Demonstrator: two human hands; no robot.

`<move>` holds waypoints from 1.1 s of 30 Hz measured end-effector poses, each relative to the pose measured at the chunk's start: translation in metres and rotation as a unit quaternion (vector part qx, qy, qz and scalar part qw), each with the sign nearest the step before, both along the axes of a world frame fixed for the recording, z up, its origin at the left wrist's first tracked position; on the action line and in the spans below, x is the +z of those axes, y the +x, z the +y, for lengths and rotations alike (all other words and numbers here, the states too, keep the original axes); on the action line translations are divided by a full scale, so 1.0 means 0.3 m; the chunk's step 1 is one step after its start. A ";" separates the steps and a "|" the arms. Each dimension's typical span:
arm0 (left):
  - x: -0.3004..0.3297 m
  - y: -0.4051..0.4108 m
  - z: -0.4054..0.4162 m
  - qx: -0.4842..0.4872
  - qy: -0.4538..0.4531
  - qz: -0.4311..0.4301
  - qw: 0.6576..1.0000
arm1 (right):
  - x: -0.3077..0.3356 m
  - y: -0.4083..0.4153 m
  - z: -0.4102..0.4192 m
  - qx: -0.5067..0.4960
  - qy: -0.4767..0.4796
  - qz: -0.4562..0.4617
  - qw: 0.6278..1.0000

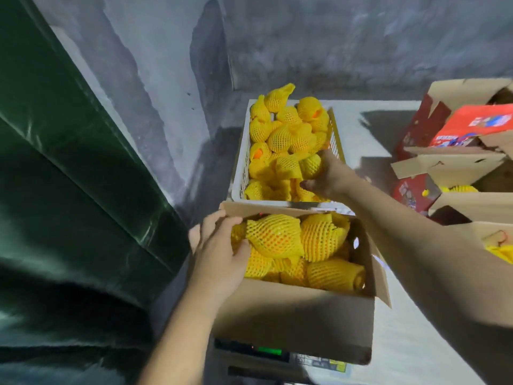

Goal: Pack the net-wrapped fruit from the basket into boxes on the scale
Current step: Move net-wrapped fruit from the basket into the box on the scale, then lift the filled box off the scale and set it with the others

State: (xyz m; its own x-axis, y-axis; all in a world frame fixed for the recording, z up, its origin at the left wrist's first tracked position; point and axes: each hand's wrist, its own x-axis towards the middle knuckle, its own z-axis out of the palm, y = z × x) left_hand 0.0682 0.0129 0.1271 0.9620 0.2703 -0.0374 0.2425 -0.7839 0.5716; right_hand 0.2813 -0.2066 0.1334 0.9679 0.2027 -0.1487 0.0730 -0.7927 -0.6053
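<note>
A: From the left, what's going on?

B: The left hand has its grip curled around a net-wrapped fruit at the left end of the cardboard box, which sits on the scale. Behind it, the right hand reaches into the white basket, its grip closing around another wrapped fruit.

A: How should this step go?

B: I'd settle the left fruit into a gap so the layer lies even, lift the right one clear of its neighbours' nets, and watch the scale's green display.

A: Any writing?

B: The red boxes on the right carry print, too blurred to read. The scale's label is also illegible.
</note>
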 end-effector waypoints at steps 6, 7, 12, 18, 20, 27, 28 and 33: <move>-0.042 0.015 0.013 0.017 -0.025 -0.043 0.999 | -0.128 0.048 -0.024 -0.008 0.080 0.135 0.988; -0.049 0.014 0.007 0.024 -0.018 -0.060 0.998 | -0.108 0.034 -0.043 -0.001 0.056 0.101 0.993; -0.101 -0.007 0.011 0.064 -0.032 -0.148 0.986 | -0.016 -0.195 -0.142 0.000 0.052 -0.141 0.989; -0.118 -0.009 0.099 0.132 -0.246 0.039 0.959 | -0.103 -0.488 -0.196 -0.060 0.132 -0.016 0.989; -0.109 -0.019 0.121 0.121 -0.251 0.071 0.958 | -0.122 -0.543 -0.214 -0.085 0.205 0.049 0.974; -0.040 -0.009 0.166 -0.014 -0.135 0.123 0.983 | -0.059 -0.643 -0.194 -0.200 0.241 0.091 0.945; -0.029 -0.013 0.170 -0.031 -0.125 0.120 0.984 | -0.043 -0.665 -0.191 -0.216 0.241 0.086 0.942; 0.087 -0.032 0.174 -0.153 -0.109 0.049 0.981 | -0.018 -0.916 -0.212 -0.279 0.279 0.027 0.918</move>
